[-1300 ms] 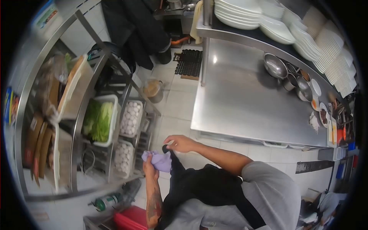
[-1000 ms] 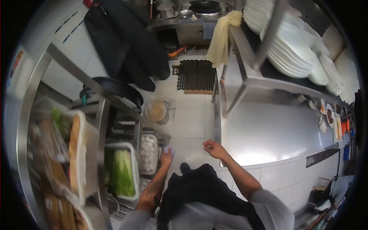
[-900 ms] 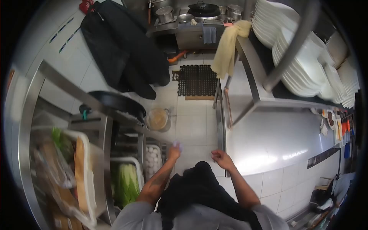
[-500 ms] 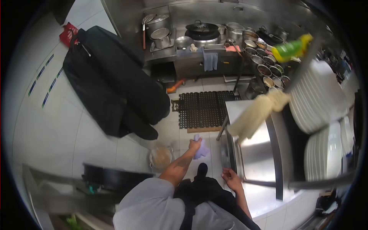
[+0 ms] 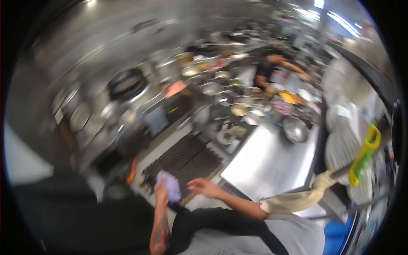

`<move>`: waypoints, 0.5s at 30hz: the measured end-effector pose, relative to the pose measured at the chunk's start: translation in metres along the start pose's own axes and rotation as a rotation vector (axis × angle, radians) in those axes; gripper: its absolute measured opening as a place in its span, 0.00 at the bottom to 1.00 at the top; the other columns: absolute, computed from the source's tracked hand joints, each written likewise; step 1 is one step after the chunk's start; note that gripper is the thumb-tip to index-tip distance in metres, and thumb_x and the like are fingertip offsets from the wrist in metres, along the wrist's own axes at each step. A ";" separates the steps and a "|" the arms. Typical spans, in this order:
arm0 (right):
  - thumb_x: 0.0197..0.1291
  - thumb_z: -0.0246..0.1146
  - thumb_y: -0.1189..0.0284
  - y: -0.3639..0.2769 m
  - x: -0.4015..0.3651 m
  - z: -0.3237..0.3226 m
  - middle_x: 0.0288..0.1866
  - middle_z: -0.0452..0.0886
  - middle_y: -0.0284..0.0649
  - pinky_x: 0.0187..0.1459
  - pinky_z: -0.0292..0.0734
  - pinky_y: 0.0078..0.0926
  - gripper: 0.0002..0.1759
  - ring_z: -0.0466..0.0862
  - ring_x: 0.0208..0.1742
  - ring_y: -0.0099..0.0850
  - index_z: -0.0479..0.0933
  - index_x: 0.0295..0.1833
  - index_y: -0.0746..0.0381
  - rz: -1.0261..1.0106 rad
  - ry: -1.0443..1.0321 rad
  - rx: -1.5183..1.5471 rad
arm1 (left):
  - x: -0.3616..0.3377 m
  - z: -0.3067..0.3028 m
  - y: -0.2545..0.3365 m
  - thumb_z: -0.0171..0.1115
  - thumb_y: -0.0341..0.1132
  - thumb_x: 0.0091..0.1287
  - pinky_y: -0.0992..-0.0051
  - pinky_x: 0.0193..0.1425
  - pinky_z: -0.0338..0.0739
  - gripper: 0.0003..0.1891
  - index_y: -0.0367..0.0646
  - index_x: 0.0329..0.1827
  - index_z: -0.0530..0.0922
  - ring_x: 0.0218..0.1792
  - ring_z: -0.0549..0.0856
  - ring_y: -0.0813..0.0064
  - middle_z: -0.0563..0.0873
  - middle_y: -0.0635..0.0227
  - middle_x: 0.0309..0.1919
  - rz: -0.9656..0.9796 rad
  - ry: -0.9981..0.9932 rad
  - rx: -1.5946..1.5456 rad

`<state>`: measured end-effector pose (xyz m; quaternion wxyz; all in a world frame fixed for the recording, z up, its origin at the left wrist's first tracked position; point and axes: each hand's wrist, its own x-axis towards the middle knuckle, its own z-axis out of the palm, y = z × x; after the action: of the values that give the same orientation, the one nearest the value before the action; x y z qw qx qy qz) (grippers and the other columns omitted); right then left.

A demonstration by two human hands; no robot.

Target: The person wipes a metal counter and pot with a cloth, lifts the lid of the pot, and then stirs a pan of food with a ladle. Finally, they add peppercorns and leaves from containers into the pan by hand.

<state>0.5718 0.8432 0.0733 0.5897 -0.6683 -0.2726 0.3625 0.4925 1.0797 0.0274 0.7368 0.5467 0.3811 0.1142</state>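
Observation:
The picture is blurred by motion. My left hand (image 5: 161, 191) is raised in front of me and grips a crumpled purple cloth (image 5: 171, 187). My right hand (image 5: 203, 187) is just to the right of the cloth, fingers loosely spread, holding nothing. Both hands hover over a black rubber floor mat (image 5: 187, 159) and beside the corner of a steel counter (image 5: 272, 159). My black apron shows below the hands.
A cooking line with a black wok (image 5: 126, 83), pots and several steel bowls (image 5: 294, 128) runs across the back. Another person in black (image 5: 272, 68) works at the far end. White plates (image 5: 340, 140), a beige towel (image 5: 297, 197) and a yellow-green bottle (image 5: 365, 155) are on the right.
The view has swung up from the floor and shelves to the cooking line. My left hand keeps the purple cloth; my right hand has come close beside it.

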 end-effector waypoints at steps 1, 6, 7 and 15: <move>0.67 0.68 0.58 -0.006 0.028 0.012 0.57 0.82 0.44 0.60 0.78 0.31 0.28 0.83 0.57 0.33 0.74 0.66 0.62 0.011 0.028 -0.039 | 0.015 0.007 0.016 0.60 0.52 0.74 0.74 0.31 0.78 0.21 0.38 0.46 0.82 0.30 0.82 0.78 0.84 0.70 0.32 0.044 -0.074 -0.011; 0.59 0.72 0.55 -0.051 0.140 0.038 0.56 0.81 0.53 0.58 0.77 0.38 0.36 0.83 0.56 0.45 0.70 0.66 0.64 -0.108 0.300 -0.371 | 0.073 0.002 0.110 0.59 0.52 0.75 0.74 0.38 0.83 0.20 0.41 0.51 0.81 0.39 0.85 0.75 0.85 0.69 0.43 -0.146 -0.428 -0.112; 0.59 0.72 0.55 -0.055 0.161 0.039 0.56 0.81 0.53 0.58 0.77 0.38 0.36 0.83 0.56 0.45 0.70 0.66 0.64 -0.096 0.312 -0.353 | 0.101 -0.014 0.119 0.60 0.51 0.75 0.74 0.38 0.83 0.20 0.41 0.53 0.81 0.40 0.85 0.74 0.85 0.69 0.43 -0.139 -0.511 0.034; 0.74 0.57 0.54 -0.039 0.347 0.053 0.51 0.86 0.43 0.55 0.81 0.33 0.24 0.86 0.52 0.33 0.78 0.60 0.64 0.439 -0.273 0.759 | 0.307 -0.182 0.171 0.64 0.51 0.72 0.76 0.35 0.76 0.20 0.44 0.53 0.79 0.36 0.86 0.71 0.84 0.68 0.42 -0.035 0.025 0.069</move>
<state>0.7358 1.1557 0.0528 0.6608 -0.3929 -0.0475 0.6377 0.6198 1.4538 0.0254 0.7145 0.5637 0.4034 0.0951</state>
